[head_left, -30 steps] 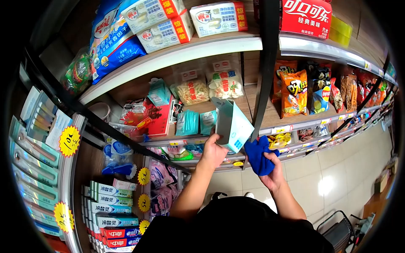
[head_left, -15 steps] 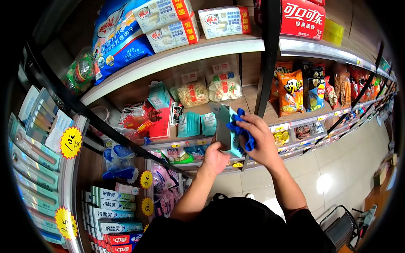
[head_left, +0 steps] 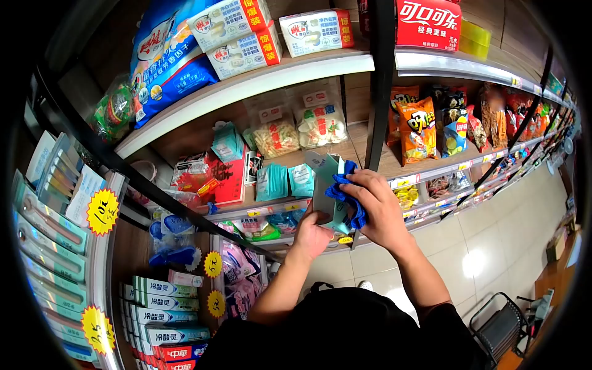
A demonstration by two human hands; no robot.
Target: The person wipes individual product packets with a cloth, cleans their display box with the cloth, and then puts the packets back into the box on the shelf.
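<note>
My left hand [head_left: 313,237] grips the lower end of a pale teal open-topped box [head_left: 328,179], thumb on its near side. The box stands tilted, with a flap raised at its top. Bunched in my right hand [head_left: 379,209] is a blue cloth [head_left: 349,197], pressed against the right side of the box. My right fingers curl over the cloth and hide part of it. Just behind the box, teal packets [head_left: 271,182] rest on the middle shelf beside a red box [head_left: 227,179].
Bags of dried food [head_left: 275,132] and orange snack bags [head_left: 419,131] stand on the shelves ahead. Toothpaste boxes [head_left: 169,314] are stacked at lower left, below hanging toothbrush packs [head_left: 52,246]. A black shelf post [head_left: 377,92] rises ahead. A folding chair [head_left: 501,327] stands lower right.
My right hand and the blue cloth have shifted slightly left and down along the box. The box has moved slightly left with my left hand. The view has shifted a little.
</note>
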